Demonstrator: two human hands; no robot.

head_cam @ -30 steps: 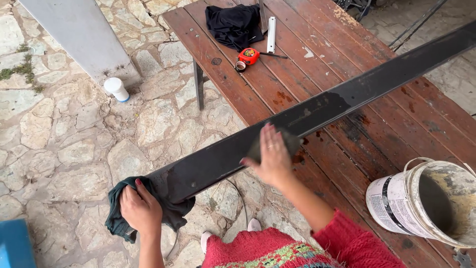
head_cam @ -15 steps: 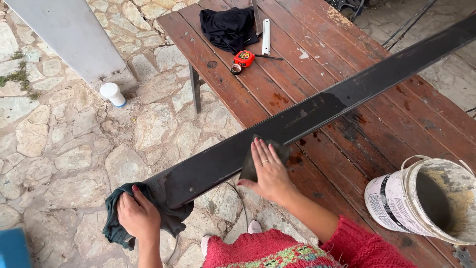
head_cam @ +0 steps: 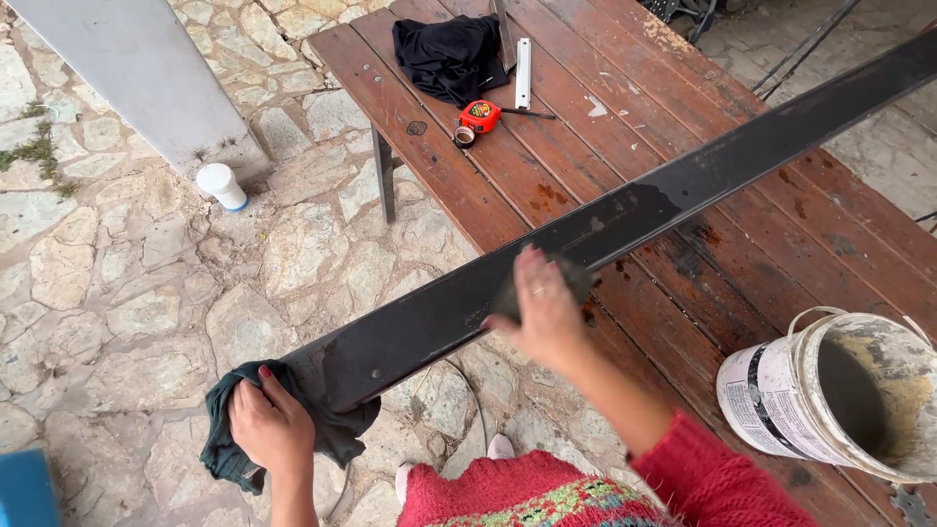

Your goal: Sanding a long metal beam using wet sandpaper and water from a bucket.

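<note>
Now right hand (head_cam: 547, 310) nearer beam (head_cam: 625, 215) end.

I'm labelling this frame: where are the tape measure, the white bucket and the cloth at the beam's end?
tape measure (head_cam: 479, 116), head view, its red case.
white bucket (head_cam: 771, 402), head view, its outer wall.
dark green cloth (head_cam: 221, 447), head view, fold beside left hand.

Our hands, sleeve and shoes

We wear a chunky red knitted jumper with a patterned band of green, yellow and white across the front, its sleeve (head_cam: 717, 478) reaching the right wrist. Our left hand (head_cam: 268, 429) has dark red nail polish, our right hand (head_cam: 547, 312) a ring, and pale shoes (head_cam: 498, 447) show below.
</note>
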